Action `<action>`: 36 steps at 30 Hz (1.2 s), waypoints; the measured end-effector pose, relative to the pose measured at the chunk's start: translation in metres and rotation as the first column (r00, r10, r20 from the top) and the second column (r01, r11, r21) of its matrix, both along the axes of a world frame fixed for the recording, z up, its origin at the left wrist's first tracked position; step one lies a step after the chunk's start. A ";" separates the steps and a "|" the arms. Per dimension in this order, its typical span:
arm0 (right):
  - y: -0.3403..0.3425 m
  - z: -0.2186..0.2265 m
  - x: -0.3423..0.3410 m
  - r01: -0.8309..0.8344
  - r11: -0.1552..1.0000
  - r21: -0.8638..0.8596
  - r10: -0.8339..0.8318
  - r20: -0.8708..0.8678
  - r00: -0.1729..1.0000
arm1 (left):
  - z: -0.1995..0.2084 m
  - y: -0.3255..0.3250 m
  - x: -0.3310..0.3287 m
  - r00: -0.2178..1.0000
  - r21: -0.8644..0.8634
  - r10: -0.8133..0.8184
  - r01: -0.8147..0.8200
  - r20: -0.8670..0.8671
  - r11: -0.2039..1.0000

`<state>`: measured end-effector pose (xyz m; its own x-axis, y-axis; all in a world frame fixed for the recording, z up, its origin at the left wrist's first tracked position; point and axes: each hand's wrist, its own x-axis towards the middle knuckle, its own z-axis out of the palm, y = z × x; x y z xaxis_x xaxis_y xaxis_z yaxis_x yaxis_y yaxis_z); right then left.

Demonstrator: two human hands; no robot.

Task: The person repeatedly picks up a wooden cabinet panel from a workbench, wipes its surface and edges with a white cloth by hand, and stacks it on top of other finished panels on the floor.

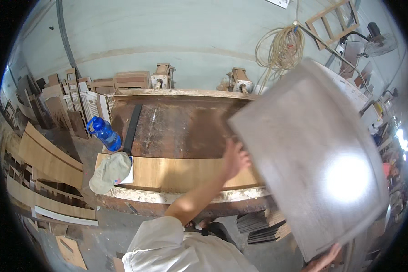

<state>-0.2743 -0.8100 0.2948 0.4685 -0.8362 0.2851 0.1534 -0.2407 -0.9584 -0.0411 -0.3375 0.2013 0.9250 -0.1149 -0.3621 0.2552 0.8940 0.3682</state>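
Note:
A large, smooth grey-brown panel, blurred by motion, is held up tilted over the right end of the workbench. Its lower edge is in my right hand, with the fingers curled on that edge and part of the hand cut off by the picture's rim. My left hand is raised close to the panel's left edge with its fingers spread. Whether those fingertips touch the panel I cannot tell. Beneath my left arm, a light wooden board lies along the bench's near side.
A blue water bottle, a dark bar and a pale cap sit at the bench's left end. Two clamp-like machine heads stand behind. Curved wooden pieces are stacked left; dark strips lie below the bench.

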 end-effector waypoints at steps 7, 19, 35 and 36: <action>0.092 -0.115 0.178 -0.688 0.725 -0.029 0.598 -0.468 0.651 | -0.025 0.204 -0.075 0.666 0.041 0.746 -0.746 0.025 0.665; 0.240 -0.217 0.468 -0.902 0.285 0.324 0.858 -0.506 0.089 | -0.151 0.358 -0.174 0.709 0.786 0.559 -0.011 -0.430 0.618; 0.311 -0.292 0.518 -0.783 0.515 -0.347 0.397 -0.713 0.577 | -0.203 0.306 -0.007 0.824 0.653 0.552 0.490 -0.130 -0.578; 0.306 -0.294 0.512 -0.781 0.519 -0.347 0.395 -0.713 0.579 | -0.202 0.305 -0.023 0.838 0.690 0.534 0.450 -0.108 -0.566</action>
<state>0.2382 -0.5035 0.0009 0.9911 -0.0332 0.1292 0.0530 -0.7909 -0.6096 -0.0642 -0.0330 -0.0005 0.6124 0.7866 0.0793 0.7297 -0.6010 0.3261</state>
